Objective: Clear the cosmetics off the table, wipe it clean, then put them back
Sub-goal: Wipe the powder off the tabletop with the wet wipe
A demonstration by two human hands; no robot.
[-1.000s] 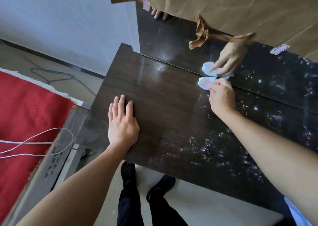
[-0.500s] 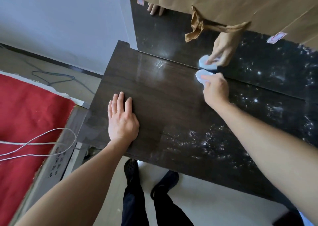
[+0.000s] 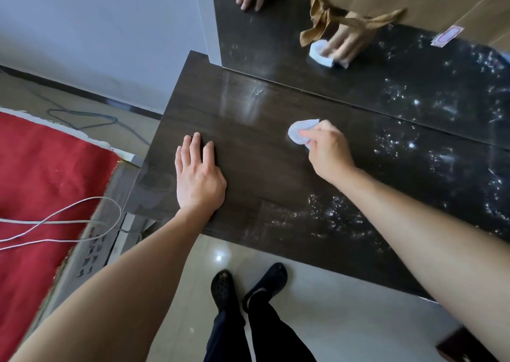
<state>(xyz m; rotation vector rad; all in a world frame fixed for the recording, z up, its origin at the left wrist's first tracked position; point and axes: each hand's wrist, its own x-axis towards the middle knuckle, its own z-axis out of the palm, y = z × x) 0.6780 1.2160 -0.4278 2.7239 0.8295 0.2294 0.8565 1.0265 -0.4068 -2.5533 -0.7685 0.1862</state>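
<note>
While the left hand (image 3: 199,174) is kept flat and spread wide on the dark table (image 3: 248,174), holding nothing, the right hand (image 3: 325,149) is seen closed around a small white wipe (image 3: 299,132) pressed to the surface. Half a second ago that wipe was held at the back edge, right against the mirror (image 3: 358,80); it has since been drawn forward toward the table's middle. Its reflection is doubled in the glass. White speckled residue (image 3: 339,215) is left on the right side, so the wiping is judged unfinished. No cosmetics are visible on the tabletop; their return is yet to come.
</note>
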